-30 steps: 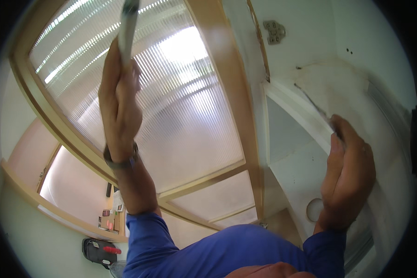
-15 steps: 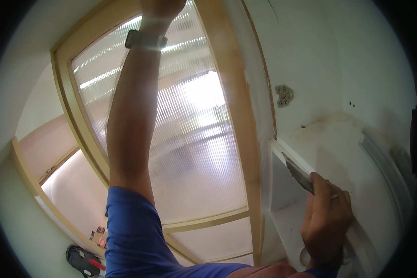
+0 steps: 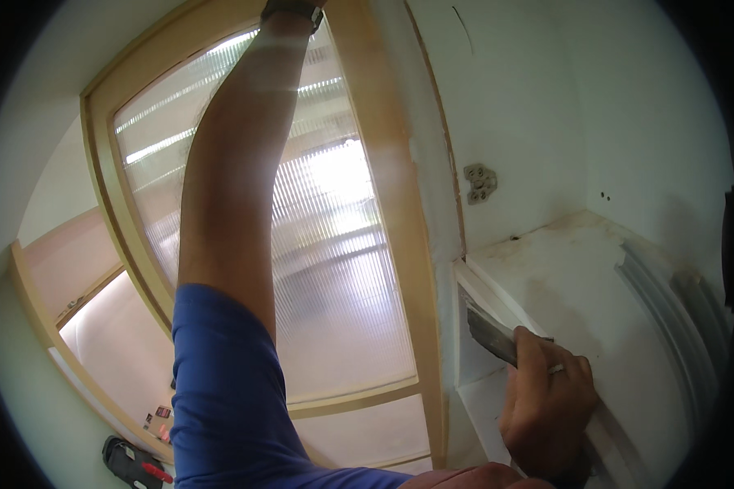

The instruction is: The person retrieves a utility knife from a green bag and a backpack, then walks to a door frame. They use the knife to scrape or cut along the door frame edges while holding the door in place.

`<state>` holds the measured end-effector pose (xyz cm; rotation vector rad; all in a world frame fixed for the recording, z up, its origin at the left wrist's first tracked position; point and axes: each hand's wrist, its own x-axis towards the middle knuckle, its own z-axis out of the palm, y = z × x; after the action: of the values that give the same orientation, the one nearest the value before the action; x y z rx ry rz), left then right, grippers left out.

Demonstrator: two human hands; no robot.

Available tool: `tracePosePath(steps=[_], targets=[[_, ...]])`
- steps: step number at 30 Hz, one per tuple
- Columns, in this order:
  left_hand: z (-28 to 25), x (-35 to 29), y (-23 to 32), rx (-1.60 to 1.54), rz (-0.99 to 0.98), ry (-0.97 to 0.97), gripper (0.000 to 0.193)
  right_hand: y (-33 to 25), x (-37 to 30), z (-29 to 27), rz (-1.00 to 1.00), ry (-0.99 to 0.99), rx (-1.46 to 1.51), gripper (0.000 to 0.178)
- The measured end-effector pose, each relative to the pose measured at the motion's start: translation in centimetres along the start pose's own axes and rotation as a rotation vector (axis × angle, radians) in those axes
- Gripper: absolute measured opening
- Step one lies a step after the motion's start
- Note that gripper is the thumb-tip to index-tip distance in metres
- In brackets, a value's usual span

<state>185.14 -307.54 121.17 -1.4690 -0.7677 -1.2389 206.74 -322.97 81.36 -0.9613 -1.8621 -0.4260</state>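
My right hand [image 3: 550, 407], a ring on one finger, is closed round a grey, flat-bladed putty knife [image 3: 493, 336]. The blade points up and to the left, over the white ledge edge [image 3: 497, 295] beside the wooden frame; whether it touches cannot be told. My left arm [image 3: 240, 171], in a blue sleeve, stretches up in front of the ribbed glass pane [image 3: 334, 310]. A dark watch [image 3: 289, 11] sits at its wrist by the top border, and the left hand itself is cut off above.
A light wooden frame [image 3: 391, 187] surrounds the glass. To the right are a white wall with a metal hinge plate [image 3: 480, 184], a stained white shelf surface [image 3: 571, 269] and a grey curved rail [image 3: 661, 310]. A black bag-like thing with red [image 3: 130, 462] lies lower left.
My left arm has reached farther up, taking the hand out of sight. The whole view has shifted, so the frame and wall appear farther left. The right hand keeps hold of the putty knife.
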Motion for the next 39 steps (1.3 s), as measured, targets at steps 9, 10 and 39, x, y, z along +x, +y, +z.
tracePosePath(steps=[9, 10, 39], targets=[[3.6, 2.1, -1.1, -0.232, 0.08, 0.082, 0.032, 0.2, 0.0, 0.3, 0.001, -0.047, -0.042, 0.037], [3.8, 1.9, -1.0, -0.23, 0.003, 0.016, 0.031, 0.2, 0.0, 0.4, 0.01, -0.056, -0.044, 0.037], [0.0, -23.0, 3.6, -0.344, 0.313, -0.191, 0.026, 0.6, 0.1, 1.0, -0.063, 0.063, -0.125, 0.028]])
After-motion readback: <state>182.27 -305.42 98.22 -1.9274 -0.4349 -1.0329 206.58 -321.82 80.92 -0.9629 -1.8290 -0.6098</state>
